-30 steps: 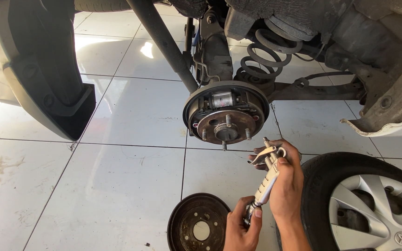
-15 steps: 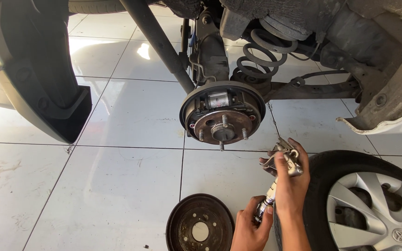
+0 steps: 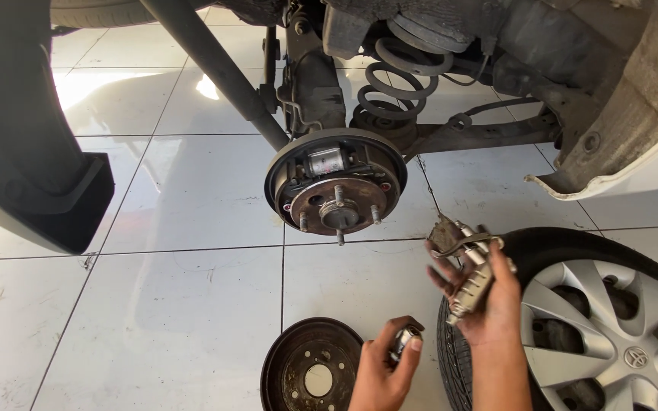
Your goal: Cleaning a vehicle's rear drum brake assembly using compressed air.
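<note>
My right hand (image 3: 489,301) holds a metal brake adjuster piece with a lever and spring (image 3: 467,262), raised in front of the tyre. My left hand (image 3: 386,369) is lower, closed on a small silver cylindrical part (image 3: 404,339). Above both hands hangs the bare brake backing plate with hub and wheel studs (image 3: 335,190) under the raised car. A rusty brake drum (image 3: 310,373) lies open side up on the tiles just left of my left hand.
A removed wheel with a silver hubcap (image 3: 618,335) lies at the right. A coil spring (image 3: 401,80) and axle beam (image 3: 481,135) sit behind the hub. A black mud flap (image 3: 36,190) hangs at the left. White floor tiles (image 3: 154,304) spread below.
The long part has come apart: my right hand moved right and up with the lever piece, while my left hand stayed low with the small cylinder. The view shifted.
</note>
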